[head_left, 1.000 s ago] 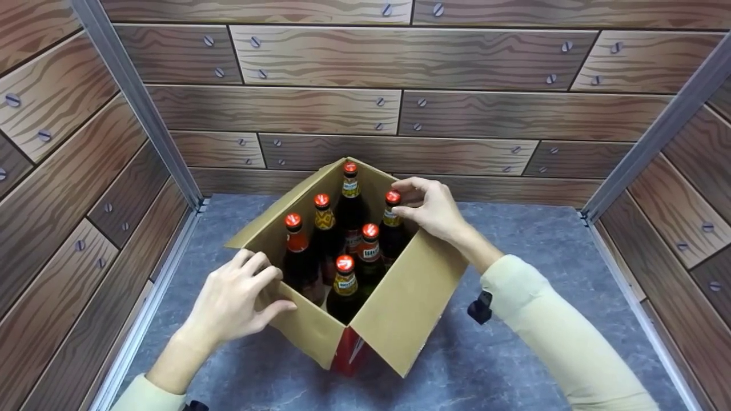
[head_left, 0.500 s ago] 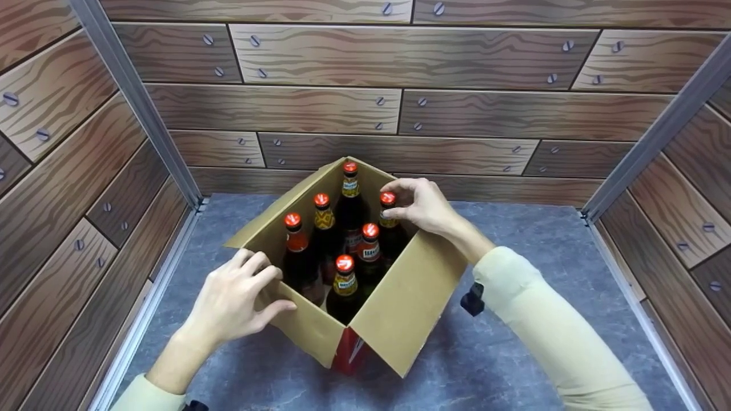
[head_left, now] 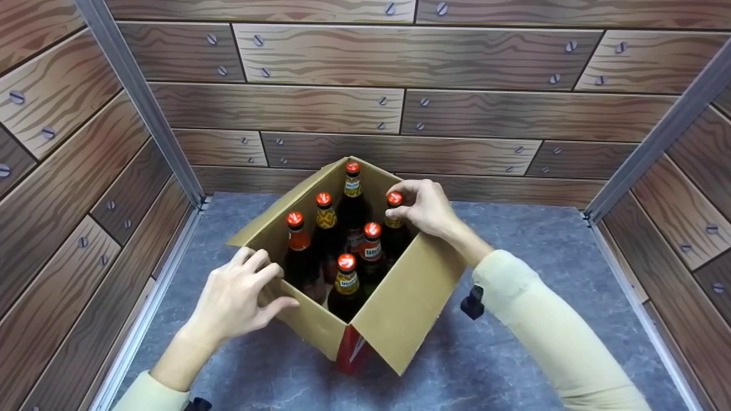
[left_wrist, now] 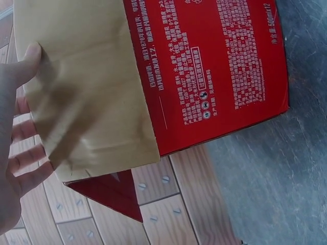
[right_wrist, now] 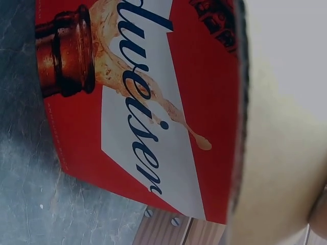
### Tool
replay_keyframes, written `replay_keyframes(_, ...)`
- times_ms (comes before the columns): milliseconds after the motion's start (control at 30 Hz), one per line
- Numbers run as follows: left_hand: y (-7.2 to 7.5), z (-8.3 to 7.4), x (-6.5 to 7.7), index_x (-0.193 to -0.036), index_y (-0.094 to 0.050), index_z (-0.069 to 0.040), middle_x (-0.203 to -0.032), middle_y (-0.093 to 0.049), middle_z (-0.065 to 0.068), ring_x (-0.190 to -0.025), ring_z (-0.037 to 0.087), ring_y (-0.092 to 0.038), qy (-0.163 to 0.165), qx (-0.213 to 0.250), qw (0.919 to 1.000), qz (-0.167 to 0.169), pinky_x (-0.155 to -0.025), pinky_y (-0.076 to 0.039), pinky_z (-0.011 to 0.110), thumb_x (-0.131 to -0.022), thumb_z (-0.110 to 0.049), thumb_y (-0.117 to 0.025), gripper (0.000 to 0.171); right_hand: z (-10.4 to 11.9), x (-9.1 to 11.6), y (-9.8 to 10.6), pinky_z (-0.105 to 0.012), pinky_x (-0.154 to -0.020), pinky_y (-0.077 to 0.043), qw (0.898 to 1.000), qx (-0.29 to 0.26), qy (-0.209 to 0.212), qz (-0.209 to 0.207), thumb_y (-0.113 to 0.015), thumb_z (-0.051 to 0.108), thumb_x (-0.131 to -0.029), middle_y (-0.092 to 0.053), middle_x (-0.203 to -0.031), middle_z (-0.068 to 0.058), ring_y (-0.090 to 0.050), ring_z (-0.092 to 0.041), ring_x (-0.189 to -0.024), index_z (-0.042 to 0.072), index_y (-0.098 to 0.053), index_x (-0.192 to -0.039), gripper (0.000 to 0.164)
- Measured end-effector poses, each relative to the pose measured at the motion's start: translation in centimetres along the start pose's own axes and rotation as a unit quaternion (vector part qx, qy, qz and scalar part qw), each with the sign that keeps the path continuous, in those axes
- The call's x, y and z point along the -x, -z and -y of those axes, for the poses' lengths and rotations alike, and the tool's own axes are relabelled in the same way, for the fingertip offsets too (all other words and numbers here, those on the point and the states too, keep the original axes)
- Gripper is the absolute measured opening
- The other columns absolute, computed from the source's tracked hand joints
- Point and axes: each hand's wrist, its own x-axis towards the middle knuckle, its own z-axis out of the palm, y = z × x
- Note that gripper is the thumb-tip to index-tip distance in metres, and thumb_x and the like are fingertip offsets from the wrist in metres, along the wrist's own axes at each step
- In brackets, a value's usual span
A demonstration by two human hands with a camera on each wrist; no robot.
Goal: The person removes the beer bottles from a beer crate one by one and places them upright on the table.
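An open cardboard box (head_left: 414,302), red outside and brown inside, stands with a corner towards me. Dark beer bottles (head_left: 346,279) with red caps stand upright in it. Near the back right wall, my right hand (head_left: 429,211) pinches the neck of one beer bottle (head_left: 394,198) between thumb and fingers, just under its cap. My left hand (head_left: 237,297) grips the front left flap (head_left: 314,328) at the rim, thumb on its brown face. In the left wrist view the fingers (left_wrist: 30,153) show past the flap's edge. The right wrist view shows the box's red printed side (right_wrist: 214,102); the pinched bottle is hidden there.
The box rests on a grey marbled floor (head_left: 514,240). Wood-patterned walls (head_left: 457,114) rise at the back and both sides, with metal corner posts (head_left: 137,97). Other flaps of the box stick outward at the front right and back left.
My right hand shifts the beer bottle's top slightly left, then back right. The left hand keeps its place on the box flap.
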Motion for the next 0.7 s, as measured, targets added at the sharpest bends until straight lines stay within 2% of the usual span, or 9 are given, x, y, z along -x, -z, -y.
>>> replay_keyframes(200, 0.04, -0.14, 0.13, -0.086, -0.064, -0.019, -0.086, -0.056, -0.001, -0.078, 0.021, -0.055, 0.013, 0.004, 0.9999, 0.002, -0.044, -0.045, 0.032, -0.077, -0.066, -0.080, 0.050, -0.15, 0.25, -0.07, -0.023, -0.084, -0.048, 1.000, 0.003, 0.004, -0.014, -0.090, 0.009, -0.076, -0.075, -0.092, -0.001, -0.063, -0.012, -0.087, 0.007, -0.081, -0.106, 0.031)
replay_keyframes(400, -0.01, -0.26, 0.09, -0.087, -0.065, -0.019, -0.086, -0.057, -0.002, -0.078, 0.020, -0.056, 0.014, 0.004, 0.9999, -0.002, -0.043, -0.044, 0.031, -0.077, -0.066, -0.080, 0.050, -0.07, 0.38, 0.18, -0.014, -0.075, -0.049, 0.999, -0.044, 0.001, -0.011, -0.088, 0.006, -0.078, -0.073, -0.090, 0.000, -0.064, -0.004, -0.079, 0.002, -0.079, -0.107, 0.031)
replay_keyframes(567, -0.08, -0.22, 0.09, -0.087, -0.065, -0.019, -0.085, -0.057, -0.001, -0.077, 0.020, -0.056, 0.012, 0.004, 0.9999, -0.008, -0.043, -0.044, 0.031, -0.076, -0.065, -0.081, 0.050, 0.05, 0.62, 0.36, -0.012, -0.076, -0.050, 0.997, -0.075, 0.006, -0.032, -0.088, 0.004, -0.079, -0.076, -0.094, -0.005, -0.065, -0.002, -0.082, 0.000, -0.079, -0.108, 0.031)
replay_keyframes(700, -0.09, -0.19, 0.19, -0.087, -0.065, -0.019, -0.084, -0.057, -0.001, -0.077, 0.020, -0.056, 0.011, 0.004, 0.9998, -0.013, -0.042, -0.044, 0.031, -0.076, -0.065, -0.082, 0.051, 0.29, 0.97, 0.56, -0.012, -0.077, -0.050, 0.996, -0.077, 0.010, -0.044, -0.088, 0.004, -0.079, -0.079, -0.097, -0.009, -0.066, -0.002, -0.082, -0.001, -0.079, -0.108, 0.031)
